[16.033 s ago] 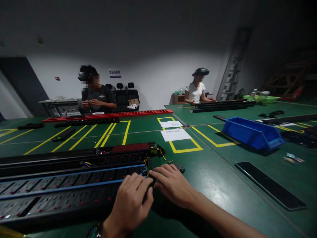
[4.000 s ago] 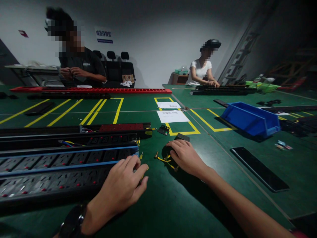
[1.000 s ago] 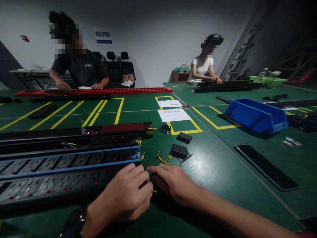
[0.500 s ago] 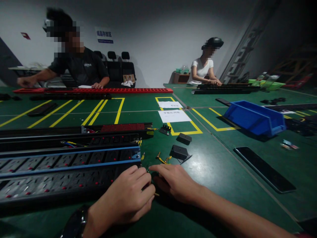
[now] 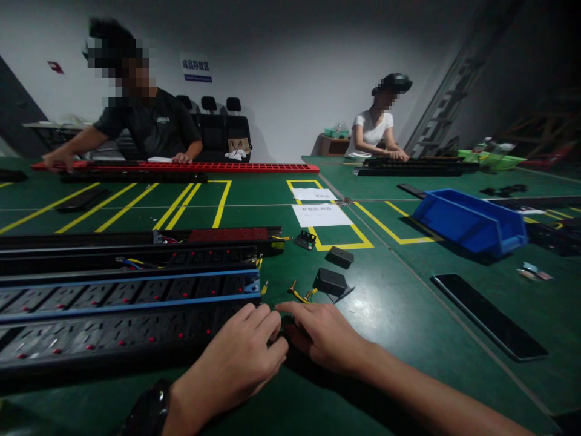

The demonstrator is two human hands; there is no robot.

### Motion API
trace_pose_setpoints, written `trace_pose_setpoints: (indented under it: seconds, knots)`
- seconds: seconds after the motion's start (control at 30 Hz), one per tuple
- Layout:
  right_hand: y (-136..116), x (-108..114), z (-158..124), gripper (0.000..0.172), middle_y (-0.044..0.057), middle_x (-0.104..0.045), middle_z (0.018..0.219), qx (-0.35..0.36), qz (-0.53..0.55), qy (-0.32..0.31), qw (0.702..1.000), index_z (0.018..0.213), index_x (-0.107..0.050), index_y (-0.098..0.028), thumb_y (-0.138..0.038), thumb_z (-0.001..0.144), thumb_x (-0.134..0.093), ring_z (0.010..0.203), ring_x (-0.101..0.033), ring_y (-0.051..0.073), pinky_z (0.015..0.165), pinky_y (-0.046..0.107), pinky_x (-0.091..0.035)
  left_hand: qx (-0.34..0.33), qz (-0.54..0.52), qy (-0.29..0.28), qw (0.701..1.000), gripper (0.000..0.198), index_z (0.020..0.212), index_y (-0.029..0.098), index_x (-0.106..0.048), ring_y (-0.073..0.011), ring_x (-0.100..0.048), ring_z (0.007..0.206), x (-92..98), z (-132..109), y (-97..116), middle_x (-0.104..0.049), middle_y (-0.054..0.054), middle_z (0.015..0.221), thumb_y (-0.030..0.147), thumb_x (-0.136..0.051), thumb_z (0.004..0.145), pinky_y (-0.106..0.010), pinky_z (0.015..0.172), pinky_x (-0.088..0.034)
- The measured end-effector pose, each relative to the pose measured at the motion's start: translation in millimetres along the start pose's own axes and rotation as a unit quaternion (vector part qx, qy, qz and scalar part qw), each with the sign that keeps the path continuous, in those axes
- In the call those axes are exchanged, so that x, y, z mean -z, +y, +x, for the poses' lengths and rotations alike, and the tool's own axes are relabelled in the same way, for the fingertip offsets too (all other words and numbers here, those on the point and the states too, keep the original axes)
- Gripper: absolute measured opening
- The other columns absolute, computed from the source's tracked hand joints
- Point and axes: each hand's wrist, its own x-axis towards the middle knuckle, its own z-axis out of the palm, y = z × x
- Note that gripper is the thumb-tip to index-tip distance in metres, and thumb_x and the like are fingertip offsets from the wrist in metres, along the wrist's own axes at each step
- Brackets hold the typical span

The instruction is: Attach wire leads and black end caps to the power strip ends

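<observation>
My left hand (image 5: 247, 351), fingers curled closed, rests by the right end of the nearest black power strip (image 5: 118, 336). What its fingertips grip is hidden. Meeting it from the right, my right hand (image 5: 322, 336) has its forefinger and thumb pinched in close to the left fingers, and whatever lies between them cannot be made out. A blue-edged power strip (image 5: 136, 295) lies just beyond the nearest one. Short yellow wires (image 5: 300, 295) with metal ends are on the table past my fingers, beside a small black end cap (image 5: 330, 281).
Another black cap (image 5: 340, 257) and a black bracket (image 5: 305, 240) lie farther back. A dark phone-like slab (image 5: 488, 316) and a blue bin (image 5: 469, 221) stand to the right. Two co-workers work across the green table, one at a long red frame (image 5: 254, 167).
The view has shifted slightly, so the scene sits a little lower and farther right. A yellow tip below my left fingers no longer shows. My hands stay together.
</observation>
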Motion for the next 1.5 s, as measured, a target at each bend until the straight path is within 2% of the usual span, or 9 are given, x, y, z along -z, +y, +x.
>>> trace_pose_setpoints:
  seconds: [0.17,0.33,0.43,0.53,0.63,0.87,1.13,1.33,1.5]
  knots:
    - [2,1,0,0.041,0.009,-0.083,0.114,0.002,0.019,-0.014,1.000,0.139,-0.062,-0.020,-0.014,0.099,-0.059,0.092,-0.079,0.024,0.073,0.031,-0.047,0.024,-0.054,-0.008,0.998,0.022,0.101,0.021,-0.066,-0.0284,-0.055,0.089,9.2,0,-4,-0.061,-0.006,0.100,0.034,-0.082,0.092,-0.041,0.074,-0.043]
    - [3,-2,-1,0.037,0.010,-0.083,0.110,-0.002,0.001,-0.006,1.000,0.140,-0.060,-0.019,-0.017,0.103,-0.056,0.090,-0.078,0.025,0.073,0.031,-0.045,0.114,0.000,0.054,0.992,0.010,0.091,0.020,-0.065,-0.0292,-0.053,0.086,16.2,1,-11,-0.059,-0.008,0.092,0.027,-0.064,0.098,-0.041,0.073,-0.040]
    - [2,-3,-1,0.032,0.009,-0.082,0.105,-0.003,-0.008,0.001,1.000,0.135,-0.063,-0.019,-0.018,0.104,-0.055,0.087,-0.077,0.023,0.071,0.031,-0.043,0.173,0.032,0.032,0.984,0.010,0.087,0.021,-0.066,-0.0302,-0.053,0.086,13.7,2,-10,-0.059,-0.009,0.091,0.028,-0.067,0.094,-0.042,0.072,-0.040]
    - [1,-2,1,0.023,0.006,-0.080,0.097,-0.002,-0.017,-0.002,1.000,0.124,-0.066,-0.020,-0.017,0.105,-0.053,0.082,-0.075,0.021,0.068,0.030,-0.040,0.198,0.045,-0.008,0.979,0.011,0.086,0.021,-0.068,-0.0319,-0.054,0.087,9.9,2,-7,-0.060,-0.009,0.091,0.029,-0.072,0.089,-0.044,0.073,-0.043]
    - [1,-1,2,0.020,0.005,-0.079,0.093,-0.001,-0.022,-0.009,1.000,0.118,-0.067,-0.020,-0.017,0.105,-0.052,0.079,-0.073,0.019,0.067,0.030,-0.038,0.201,0.048,-0.018,0.978,0.009,0.085,0.021,-0.069,-0.0325,-0.055,0.088,7.3,2,-5,-0.060,-0.009,0.092,0.028,-0.074,0.088,-0.045,0.074,-0.045]
    - [2,-5,1,0.031,0.006,-0.081,0.097,-0.009,-0.020,0.017,1.000,0.132,-0.063,-0.020,-0.018,0.103,-0.054,0.079,-0.073,0.021,0.066,0.030,-0.037,0.186,0.037,0.005,0.982,0.005,0.086,0.020,-0.069,-0.0317,-0.057,0.091,-3.7,0,1,-0.062,-0.009,0.092,0.021,-0.074,0.088,-0.043,0.075,-0.047]
    - [4,-4,0,0.021,0.004,-0.078,0.091,0.004,-0.020,-0.002,1.000,0.114,-0.068,-0.021,-0.018,0.107,-0.048,0.077,-0.072,0.019,0.068,0.030,-0.039,0.161,0.045,0.031,0.985,0.010,0.083,0.020,-0.065,-0.0307,-0.056,0.087,-10.7,-1,0,-0.061,-0.008,0.089,0.012,-0.068,0.088,-0.042,0.074,-0.047]
    - [2,-5,1,0.034,0.008,-0.083,0.105,-0.017,-0.026,-0.005,0.999,0.137,-0.063,-0.022,-0.019,0.103,-0.055,0.086,-0.076,0.023,0.069,0.031,-0.039,0.158,0.036,0.031,0.986,0.012,0.082,0.021,-0.065,-0.0302,-0.056,0.087,-11.3,-1,-1,-0.061,-0.007,0.089,0.012,-0.066,0.090,-0.042,0.075,-0.047]
    - [1,-4,2,0.034,0.008,-0.083,0.106,-0.015,-0.034,-0.013,0.999,0.135,-0.064,-0.021,-0.018,0.103,-0.056,0.087,-0.076,0.022,0.070,0.030,-0.040,0.142,0.034,0.031,0.989,0.014,0.082,0.021,-0.065,-0.0290,-0.056,0.084,-10.8,-1,0,-0.062,-0.007,0.089,0.008,-0.064,0.088,-0.042,0.073,-0.045]
